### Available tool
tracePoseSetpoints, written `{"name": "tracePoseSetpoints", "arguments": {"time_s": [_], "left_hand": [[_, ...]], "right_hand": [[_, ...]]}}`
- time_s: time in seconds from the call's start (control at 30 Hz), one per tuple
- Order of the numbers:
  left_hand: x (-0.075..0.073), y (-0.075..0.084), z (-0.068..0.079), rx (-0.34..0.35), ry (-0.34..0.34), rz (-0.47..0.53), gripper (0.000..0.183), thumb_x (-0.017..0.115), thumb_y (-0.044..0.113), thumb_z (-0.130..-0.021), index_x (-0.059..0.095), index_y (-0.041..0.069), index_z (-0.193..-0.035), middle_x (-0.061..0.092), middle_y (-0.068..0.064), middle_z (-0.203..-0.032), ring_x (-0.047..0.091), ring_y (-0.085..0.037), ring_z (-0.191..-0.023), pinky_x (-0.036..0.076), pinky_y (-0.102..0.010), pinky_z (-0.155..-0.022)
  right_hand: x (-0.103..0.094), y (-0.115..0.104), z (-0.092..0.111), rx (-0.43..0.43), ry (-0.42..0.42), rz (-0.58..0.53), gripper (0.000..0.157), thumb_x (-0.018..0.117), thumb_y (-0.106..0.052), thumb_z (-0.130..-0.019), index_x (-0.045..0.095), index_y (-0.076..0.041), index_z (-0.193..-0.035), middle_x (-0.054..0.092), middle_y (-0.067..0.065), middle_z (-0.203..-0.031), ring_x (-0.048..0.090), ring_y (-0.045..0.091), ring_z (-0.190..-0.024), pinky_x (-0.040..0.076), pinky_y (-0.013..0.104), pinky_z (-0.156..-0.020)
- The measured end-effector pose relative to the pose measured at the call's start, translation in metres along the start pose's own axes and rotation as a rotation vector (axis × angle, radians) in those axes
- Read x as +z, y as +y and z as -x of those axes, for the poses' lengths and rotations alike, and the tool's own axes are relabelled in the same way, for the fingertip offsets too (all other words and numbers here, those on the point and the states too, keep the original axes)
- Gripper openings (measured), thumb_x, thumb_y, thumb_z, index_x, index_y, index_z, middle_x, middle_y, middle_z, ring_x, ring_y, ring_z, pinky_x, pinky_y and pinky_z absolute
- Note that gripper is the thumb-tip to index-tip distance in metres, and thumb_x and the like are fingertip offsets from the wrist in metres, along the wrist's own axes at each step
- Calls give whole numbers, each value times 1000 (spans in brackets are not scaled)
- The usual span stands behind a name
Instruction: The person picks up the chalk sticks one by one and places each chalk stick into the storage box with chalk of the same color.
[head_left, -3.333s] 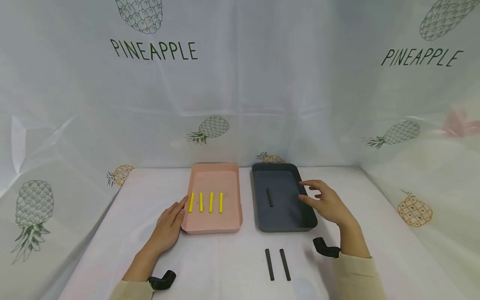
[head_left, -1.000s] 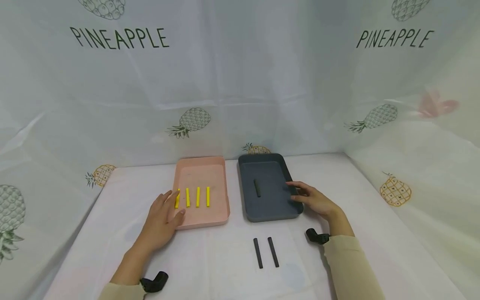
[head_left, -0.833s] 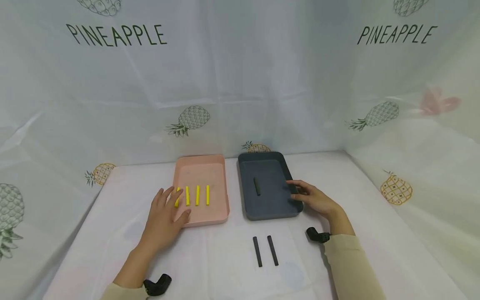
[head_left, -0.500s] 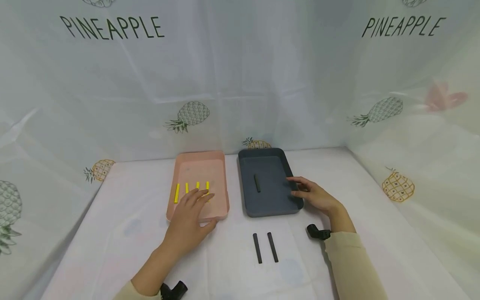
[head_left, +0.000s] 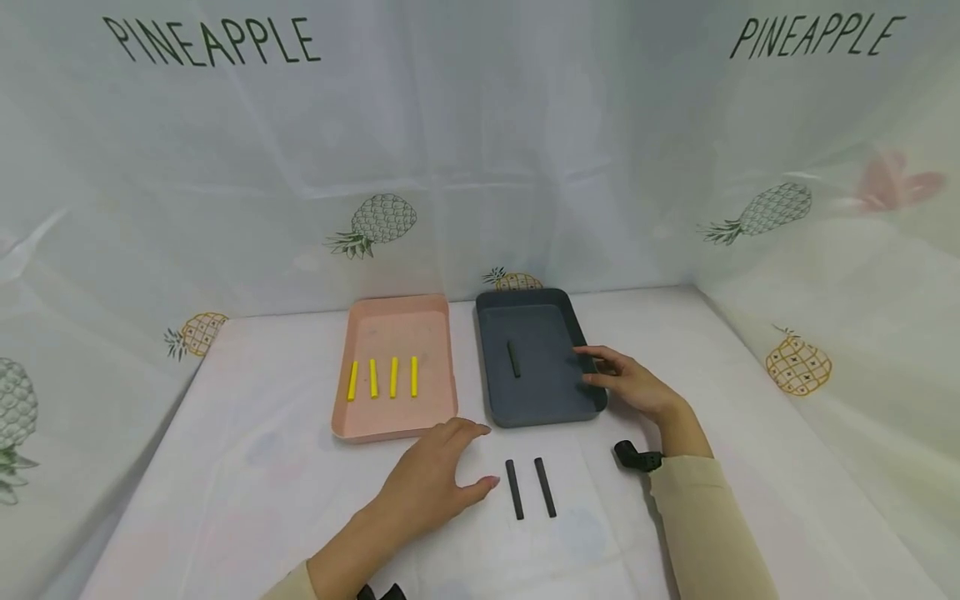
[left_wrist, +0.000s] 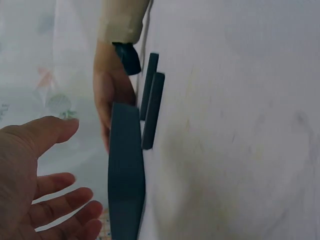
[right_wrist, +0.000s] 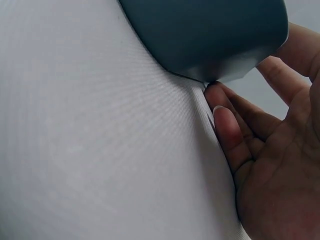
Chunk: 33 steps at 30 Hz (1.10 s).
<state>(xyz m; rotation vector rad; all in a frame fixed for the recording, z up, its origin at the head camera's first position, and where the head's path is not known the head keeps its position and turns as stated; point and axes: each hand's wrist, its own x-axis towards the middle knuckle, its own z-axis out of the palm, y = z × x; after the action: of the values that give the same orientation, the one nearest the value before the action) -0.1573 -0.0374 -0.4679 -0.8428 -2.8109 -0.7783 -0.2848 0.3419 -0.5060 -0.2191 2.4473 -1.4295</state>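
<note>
Pale cloth printed with pineapples and the word PINEAPPLE formed the backdrop point(head_left: 585, 125), and we saw it behind and beside a white-covered tabletop point(head_left: 225, 450). On the left, toward the far edge, we found a pink tray point(head_left: 412, 321) with four yellow sticks point(head_left: 393, 377) lying apart in a row across its nearer half, the leftmost close to the left wall.

Next we came to the left hand point(head_left: 431, 487), reaching in from the near left, its beige sleeve point(head_left: 291, 587) just in sight. It passed in front of the pink tray's near right corner; thumb and fingers stood well apart, with nothing held between them.

Just right of those fingertips, we saw two dark sticks point(head_left: 514, 490) on the tabletop, on the near side of the dark tray point(head_left: 547, 396). They lay side by side without touching, their far ends slanting leftward. Inside the dark tray, in its left half, we noted a third dark stick point(head_left: 513, 358) at a similar slant.

Farthest right, the right hand point(head_left: 637, 387) rested at that tray's right rim, thumb and forefinger apart, fingers loosely bent. A black device point(head_left: 636, 457) sat at its wrist, above another beige sleeve point(head_left: 712, 529).
</note>
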Motion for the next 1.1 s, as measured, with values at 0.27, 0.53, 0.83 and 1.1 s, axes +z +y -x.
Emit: {"name": "tracePoseSetpoints", "arguments": {"time_s": [0.27, 0.53, 0.83, 1.1], "left_hand": [[16, 9, -5, -24, -168, -3, 69, 81, 53, -86, 61, 16, -140, 61, 2, -143, 59, -19, -133, 54, -41, -107], [34, 13, -2, -53, -272, -58, 88, 81, 65, -79, 57, 13, -146, 49, -11, -158, 40, -38, -151, 39, -57, -121], [44, 16, 4, -28, -216, -122, 81, 82, 65, -77, 60, 14, -135, 54, -11, -152, 43, -42, -148, 40, -56, -120], [46, 19, 5, -25, -168, -142, 75, 85, 61, -76, 62, 13, -130, 55, -13, -150, 47, -38, -145, 44, -61, -115]], "right_hand": [[-1, -5, -2, 0, 2, 17, 56, 69, -37, -100, 49, -35, -152, 25, 6, -172, 15, 45, -160, 20, 69, -125], [0, -1, 1, 5, 1, 34, 55, 68, -40, -101, 49, -35, -152, 25, 6, -172, 14, 46, -160, 21, 70, -124], [3, 2, 5, 1, 2, 42, 55, 67, -40, -101, 49, -34, -152, 26, 7, -172, 15, 47, -159, 21, 70, -124], [4, 0, 4, -13, -11, -1, 56, 67, -35, -102, 48, -29, -154, 27, 11, -171, 18, 45, -159, 19, 71, -124]]}}
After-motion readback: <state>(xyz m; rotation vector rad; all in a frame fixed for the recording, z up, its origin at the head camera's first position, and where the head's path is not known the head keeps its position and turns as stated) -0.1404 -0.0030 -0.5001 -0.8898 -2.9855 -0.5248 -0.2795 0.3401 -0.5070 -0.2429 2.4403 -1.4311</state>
